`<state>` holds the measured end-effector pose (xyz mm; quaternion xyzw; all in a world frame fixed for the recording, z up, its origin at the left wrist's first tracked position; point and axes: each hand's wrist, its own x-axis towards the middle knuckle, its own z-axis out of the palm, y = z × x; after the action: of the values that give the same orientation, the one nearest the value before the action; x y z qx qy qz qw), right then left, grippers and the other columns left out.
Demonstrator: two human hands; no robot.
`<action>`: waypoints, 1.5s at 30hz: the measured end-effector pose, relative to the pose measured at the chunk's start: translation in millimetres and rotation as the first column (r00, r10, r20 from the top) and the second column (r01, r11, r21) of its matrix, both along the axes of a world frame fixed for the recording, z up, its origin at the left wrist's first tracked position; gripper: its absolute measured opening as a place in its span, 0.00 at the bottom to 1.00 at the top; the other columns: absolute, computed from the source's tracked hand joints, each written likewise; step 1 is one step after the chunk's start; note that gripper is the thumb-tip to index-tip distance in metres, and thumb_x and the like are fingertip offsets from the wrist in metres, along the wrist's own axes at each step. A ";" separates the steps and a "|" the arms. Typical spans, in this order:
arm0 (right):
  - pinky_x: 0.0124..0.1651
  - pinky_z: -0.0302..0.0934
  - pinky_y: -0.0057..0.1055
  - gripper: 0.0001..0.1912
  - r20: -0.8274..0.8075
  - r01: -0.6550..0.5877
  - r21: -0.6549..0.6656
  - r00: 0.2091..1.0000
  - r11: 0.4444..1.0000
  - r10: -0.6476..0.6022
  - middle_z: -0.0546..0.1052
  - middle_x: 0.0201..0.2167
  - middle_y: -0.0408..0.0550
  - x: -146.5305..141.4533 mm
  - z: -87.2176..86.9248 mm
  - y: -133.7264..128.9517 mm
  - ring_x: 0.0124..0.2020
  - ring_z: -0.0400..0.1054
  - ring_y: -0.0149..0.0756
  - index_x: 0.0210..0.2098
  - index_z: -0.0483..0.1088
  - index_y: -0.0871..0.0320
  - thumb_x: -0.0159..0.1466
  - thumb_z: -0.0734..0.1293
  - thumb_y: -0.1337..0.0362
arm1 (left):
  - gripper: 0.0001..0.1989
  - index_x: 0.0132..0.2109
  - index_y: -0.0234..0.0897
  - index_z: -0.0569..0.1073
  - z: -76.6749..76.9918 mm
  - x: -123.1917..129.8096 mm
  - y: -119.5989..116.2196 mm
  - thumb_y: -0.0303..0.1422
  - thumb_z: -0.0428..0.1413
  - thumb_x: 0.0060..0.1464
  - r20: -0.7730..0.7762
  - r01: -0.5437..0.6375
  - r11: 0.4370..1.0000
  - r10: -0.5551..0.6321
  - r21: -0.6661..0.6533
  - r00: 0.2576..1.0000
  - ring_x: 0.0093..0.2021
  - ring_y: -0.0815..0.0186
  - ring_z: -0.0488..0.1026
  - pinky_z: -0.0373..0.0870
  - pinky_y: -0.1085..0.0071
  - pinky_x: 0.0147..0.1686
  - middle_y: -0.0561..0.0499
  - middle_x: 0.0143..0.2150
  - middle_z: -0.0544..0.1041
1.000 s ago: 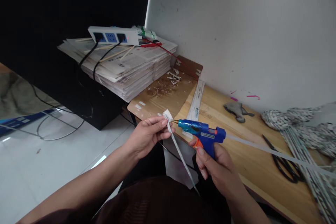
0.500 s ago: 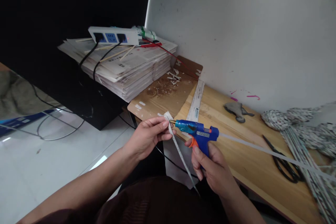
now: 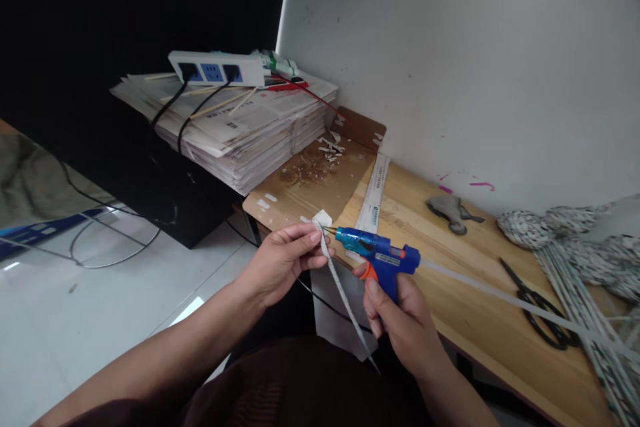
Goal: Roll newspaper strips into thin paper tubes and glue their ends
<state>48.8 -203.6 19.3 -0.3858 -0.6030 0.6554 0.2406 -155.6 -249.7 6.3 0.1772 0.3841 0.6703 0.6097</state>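
Observation:
Between the thumb and fingers of my left hand (image 3: 287,258) is pinched a narrow rolled newspaper strip (image 3: 345,297). Its flat, unrolled end juts up past the fingertips, and its thin tail hangs down toward my lap. My right hand (image 3: 400,320) grips a blue hot glue gun (image 3: 383,257) by the handle, a finger on the orange trigger. The brass nozzle points left at the strip's upper end, very near it; whether they touch I cannot tell. A long translucent glue stick (image 3: 480,280) sticks out of the gun's rear.
A newspaper stack (image 3: 280,140) carries a white power strip (image 3: 215,69). Paper scraps (image 3: 331,147) lie on a stained cardboard sheet (image 3: 280,197). On the wooden table (image 3: 465,273) are a grey cloth (image 3: 450,211), black scissors (image 3: 545,317) and rolled paper rods (image 3: 565,280).
The glue gun has shifted slightly to the right, drawing its nozzle back a little from the strip. More of the strip's flat end shows. My left hand has stayed in place.

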 end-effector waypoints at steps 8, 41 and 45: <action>0.21 0.53 0.25 0.19 0.073 0.043 0.096 0.996 0.994 -0.050 0.65 0.21 0.39 -0.7 -1.3 -0.3 0.18 0.57 0.25 0.46 0.69 0.57 0.65 0.64 0.49 | 0.07 0.36 0.31 0.79 -0.3 2.5 0.0 0.31 0.65 0.50 0.024 0.013 1.000 -0.013 -0.011 1.000 0.32 0.68 0.78 0.76 0.78 0.32 0.47 0.31 0.80; 0.17 0.43 0.21 0.15 -0.164 -0.062 -0.183 0.986 0.981 0.032 0.63 0.19 0.35 -3.6 -5.7 0.1 0.13 0.53 0.20 0.44 0.66 0.56 0.67 0.63 0.52 | 0.06 0.36 0.31 0.79 -2.5 0.0 -0.1 0.29 0.64 0.50 0.060 -0.012 1.000 0.010 0.028 0.998 0.32 0.67 0.79 0.77 0.78 0.32 0.47 0.32 0.80; 0.17 0.43 0.22 0.15 -0.157 -0.060 -0.192 0.987 0.980 0.030 0.63 0.19 0.35 -4.1 -4.8 0.6 0.13 0.53 0.20 0.44 0.66 0.56 0.67 0.63 0.52 | 0.06 0.36 0.31 0.79 -2.3 0.3 -0.1 0.29 0.64 0.50 0.064 -0.022 1.000 0.021 0.015 0.998 0.33 0.67 0.79 0.77 0.77 0.32 0.47 0.32 0.80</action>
<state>44.7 -203.0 14.6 -0.3421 -0.5238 0.7447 0.2323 -155.3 -249.8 4.0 0.1561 0.3609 0.6853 0.6130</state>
